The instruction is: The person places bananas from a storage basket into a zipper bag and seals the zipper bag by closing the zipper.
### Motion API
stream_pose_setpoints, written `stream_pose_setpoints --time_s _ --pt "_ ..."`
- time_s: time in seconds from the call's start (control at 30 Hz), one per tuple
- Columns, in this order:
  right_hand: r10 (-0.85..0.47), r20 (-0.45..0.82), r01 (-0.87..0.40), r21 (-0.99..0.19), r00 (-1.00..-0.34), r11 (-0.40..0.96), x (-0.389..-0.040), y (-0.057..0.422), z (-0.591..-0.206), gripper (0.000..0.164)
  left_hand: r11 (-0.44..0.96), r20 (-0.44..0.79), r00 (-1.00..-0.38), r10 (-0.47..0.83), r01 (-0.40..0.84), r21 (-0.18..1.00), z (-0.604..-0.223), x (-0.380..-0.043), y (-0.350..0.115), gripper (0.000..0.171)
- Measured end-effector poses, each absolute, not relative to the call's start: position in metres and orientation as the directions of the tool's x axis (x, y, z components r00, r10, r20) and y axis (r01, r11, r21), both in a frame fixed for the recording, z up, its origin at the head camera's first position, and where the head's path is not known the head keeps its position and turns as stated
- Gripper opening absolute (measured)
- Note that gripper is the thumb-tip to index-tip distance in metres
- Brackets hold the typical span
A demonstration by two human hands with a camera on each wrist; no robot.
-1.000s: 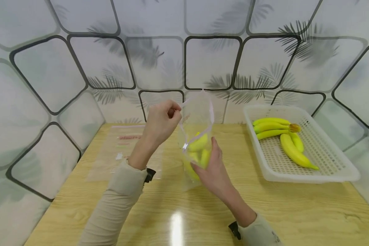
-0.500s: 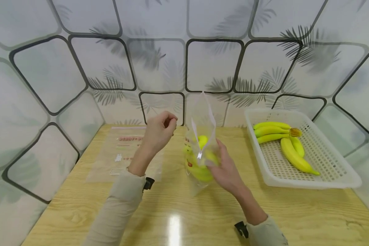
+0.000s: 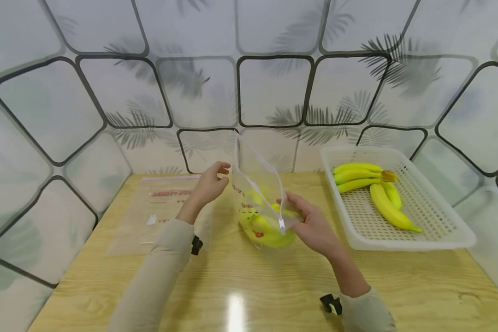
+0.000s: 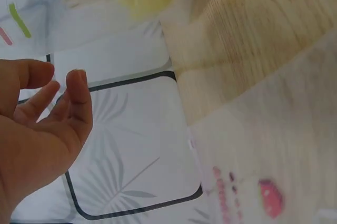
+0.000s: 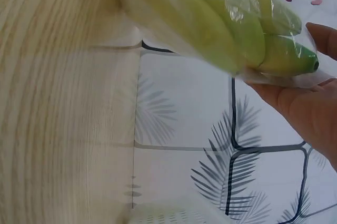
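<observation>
A clear zip bag [image 3: 255,173] with red print stands tilted over the middle of the table, its mouth gaping upward. Yellow bananas [image 3: 269,234] lie in its lower part; the right wrist view shows their greenish tips [image 5: 289,60] through the plastic. My right hand [image 3: 314,227] grips the bag's right side, thumb and fingers around it, close to the white zip slider [image 3: 281,223]. Just left of the bag's mouth is my left hand [image 3: 209,185], fingers loosely bent and apart. The left wrist view shows nothing between that hand's fingers [image 4: 79,95].
A second clear printed bag [image 3: 128,233] lies flat on the wooden table [image 3: 216,290] at the left. At the right, a white perforated basket [image 3: 444,230] holds more bananas [image 3: 388,207]. A patterned wall [image 3: 274,92] rises behind the table.
My left hand has come away from the bag's rim, dropped lower and loosened its curled fingers. The bag has turned in my right hand, its slider end swinging right and down.
</observation>
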State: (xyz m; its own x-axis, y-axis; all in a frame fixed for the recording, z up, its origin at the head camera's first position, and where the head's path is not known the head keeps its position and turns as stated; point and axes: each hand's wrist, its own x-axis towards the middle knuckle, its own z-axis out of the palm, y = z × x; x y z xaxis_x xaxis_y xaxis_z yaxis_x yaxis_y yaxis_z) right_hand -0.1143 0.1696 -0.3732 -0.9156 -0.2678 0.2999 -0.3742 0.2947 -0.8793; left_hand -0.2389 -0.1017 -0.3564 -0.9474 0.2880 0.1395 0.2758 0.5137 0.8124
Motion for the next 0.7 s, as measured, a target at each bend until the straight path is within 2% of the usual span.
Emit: stream_pose_setpoints --time_s 0.13,0.23,0.33,0.4,0.5,0.6,0.7 --pt "-0.299 0.277 -0.355 -0.901 -0.913 0.249 -0.117 0.178 -0.370 0.051 0.375 0.129 -0.922 0.366 0.273 0.886 -0.363 -0.241 -0.104 0.056" --pt "-0.334 0.254 -0.334 -0.920 -0.908 0.207 -0.118 0.183 -0.369 0.046 0.329 0.123 -0.886 0.447 0.291 0.899 -0.365 -0.242 -0.103 0.059" --pt "-0.353 0.232 -0.309 -0.934 -0.907 0.180 -0.118 0.186 -0.368 0.044 0.328 0.095 -0.856 0.508 0.294 0.898 -0.366 -0.241 -0.100 0.051" --pt "-0.345 0.213 -0.290 -0.938 -0.914 0.188 -0.118 0.187 -0.368 0.043 0.330 0.089 -0.848 0.523 0.298 0.896 -0.368 -0.240 -0.099 0.040" --pt "-0.292 0.187 -0.254 -0.944 -0.938 0.213 -0.120 0.187 -0.369 0.045 0.322 0.104 -0.856 0.506 0.299 0.898 -0.372 -0.237 -0.099 0.019" --pt "-0.187 0.156 -0.198 -0.952 -0.970 0.234 -0.121 0.187 -0.369 0.048 0.317 0.113 -0.871 0.478 0.291 0.903 -0.375 -0.232 -0.102 0.009" --pt "-0.037 0.117 -0.123 -0.961 -0.992 0.250 -0.123 0.187 -0.367 0.048 0.297 0.133 -0.869 0.477 0.302 0.906 -0.380 -0.227 -0.106 0.007"
